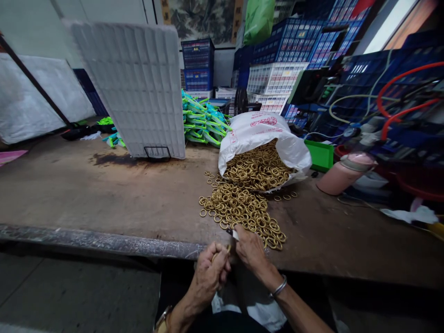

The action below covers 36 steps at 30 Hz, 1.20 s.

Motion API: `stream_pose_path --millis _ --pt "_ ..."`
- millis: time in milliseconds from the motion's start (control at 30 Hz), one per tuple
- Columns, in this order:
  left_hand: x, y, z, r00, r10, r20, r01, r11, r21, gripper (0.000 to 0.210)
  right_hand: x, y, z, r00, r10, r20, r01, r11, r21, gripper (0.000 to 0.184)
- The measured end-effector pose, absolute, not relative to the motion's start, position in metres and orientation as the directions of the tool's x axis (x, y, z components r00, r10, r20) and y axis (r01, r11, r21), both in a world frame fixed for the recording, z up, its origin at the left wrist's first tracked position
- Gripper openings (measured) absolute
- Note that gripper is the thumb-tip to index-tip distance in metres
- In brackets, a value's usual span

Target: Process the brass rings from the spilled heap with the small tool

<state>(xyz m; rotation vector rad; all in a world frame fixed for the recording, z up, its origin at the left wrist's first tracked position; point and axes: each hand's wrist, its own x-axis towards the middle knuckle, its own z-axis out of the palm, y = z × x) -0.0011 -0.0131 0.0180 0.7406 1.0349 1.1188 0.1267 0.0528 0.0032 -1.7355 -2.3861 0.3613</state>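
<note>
At the table's front edge, my left hand (210,273) is closed on a gold-coloured ring (228,248), part of which shows past the fingertips. My right hand (251,249), close beside it, grips a small knife-like tool (235,235) with a dark tip and a pale body; its exact kind is hard to make out. Just beyond both hands lies a loose heap of gold-coloured rings (239,206). The heap spills from a white woven sack (263,125) lying on its side with its mouth towards me, more rings inside.
A tall pale ribbed panel (138,88) stands on the table (76,199) at the left. Behind it lies a pile of green and turquoise pieces (204,122). A pink bottle-like container (343,173) and a green tray (319,155) are at right; stacked crates (277,78) fill the back.
</note>
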Motion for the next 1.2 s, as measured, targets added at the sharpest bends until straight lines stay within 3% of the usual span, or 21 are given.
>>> stream_pose_path --millis 167,367,533,700,800,867,967,1033,1200 --pt "-0.002 -0.013 0.011 0.137 0.928 -0.345 -0.587 0.357 0.727 0.030 0.131 0.069 0.003 -0.278 0.957 0.083 0.933 0.290 -0.211 0.022" --pt "-0.009 -0.008 0.007 0.114 0.923 -0.368 -0.653 0.349 0.672 0.024 0.114 0.079 0.002 -0.295 0.951 0.091 0.939 0.306 -0.157 0.015" --pt "-0.016 -0.006 0.007 0.209 0.904 -0.373 -0.754 0.392 0.528 0.017 0.109 0.088 -0.006 -0.295 0.953 0.063 0.947 0.301 -0.111 0.017" --pt "-0.018 -0.004 -0.001 0.255 0.882 -0.397 -0.813 0.418 0.405 0.016 0.111 0.090 -0.006 -0.290 0.954 0.069 0.944 0.297 -0.140 0.020" --pt "-0.018 -0.003 -0.003 0.249 0.867 -0.431 -0.825 0.423 0.375 0.019 0.114 0.090 -0.004 -0.282 0.951 0.123 0.920 0.305 -0.246 0.022" --pt "-0.016 -0.001 -0.002 0.213 0.862 -0.460 -0.818 0.415 0.399 0.021 0.118 0.088 -0.001 -0.257 0.952 0.164 0.865 0.302 -0.401 0.022" --pt "-0.012 0.003 0.002 0.111 0.878 -0.466 -0.771 0.372 0.518 0.023 0.120 0.082 0.003 -0.191 0.974 0.123 0.634 0.218 -0.742 0.019" --pt "-0.009 0.006 0.004 0.059 0.895 -0.442 -0.719 0.346 0.603 0.025 0.120 0.075 0.004 -0.175 0.984 0.044 0.420 0.115 -0.900 0.026" --pt "-0.002 0.008 0.002 -0.017 0.937 -0.350 -0.614 0.266 0.743 0.033 0.113 0.054 0.001 -0.233 0.966 -0.108 0.111 -0.084 -0.990 0.030"
